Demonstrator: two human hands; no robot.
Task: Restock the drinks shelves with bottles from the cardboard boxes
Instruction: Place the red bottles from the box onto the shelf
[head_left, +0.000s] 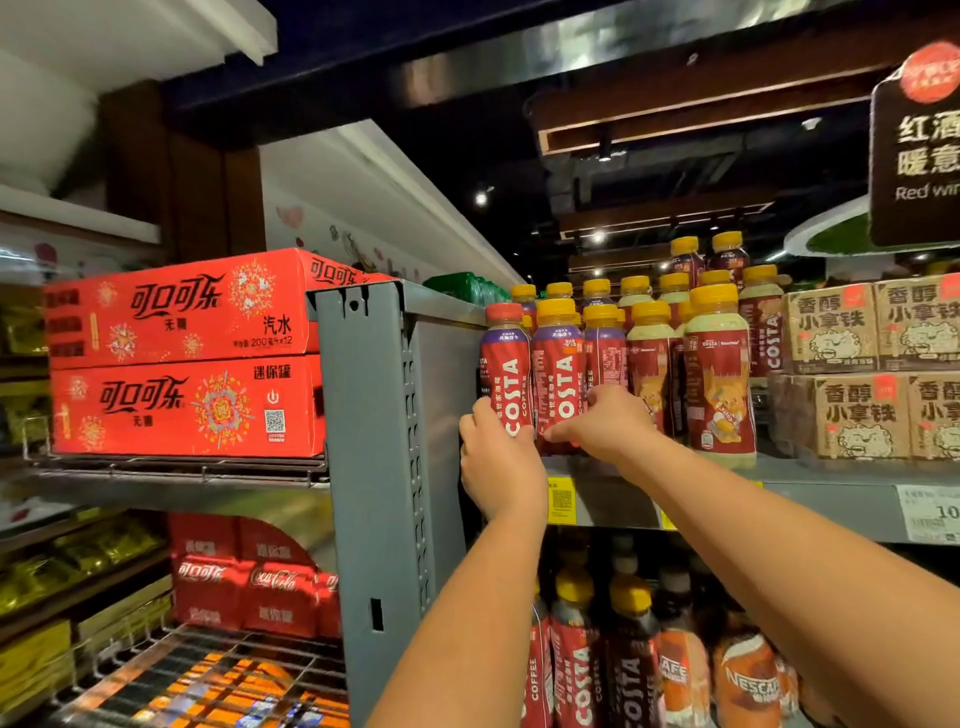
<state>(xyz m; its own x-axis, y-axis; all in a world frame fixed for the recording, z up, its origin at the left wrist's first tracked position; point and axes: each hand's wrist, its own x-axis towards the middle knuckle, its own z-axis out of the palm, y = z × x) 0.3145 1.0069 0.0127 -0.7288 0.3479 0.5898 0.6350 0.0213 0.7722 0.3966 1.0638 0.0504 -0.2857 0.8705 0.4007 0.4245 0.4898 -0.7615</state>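
My left hand grips a red-capped Costa coffee bottle at the left end of the grey top shelf. Right beside it stands a yellow-capped Costa bottle, and my right hand holds it low down, fingers curled round its base. Both bottles stand upright at the shelf's front edge. Behind and to the right stand several more yellow-capped Costa bottles. No cardboard supply box shows in the head view.
A grey perforated upright bounds the shelf on the left. Red Coca-Cola cartons fill the neighbouring rack. Brown latte packs sit at the shelf's right. Costa and Nescafe bottles fill the shelf below.
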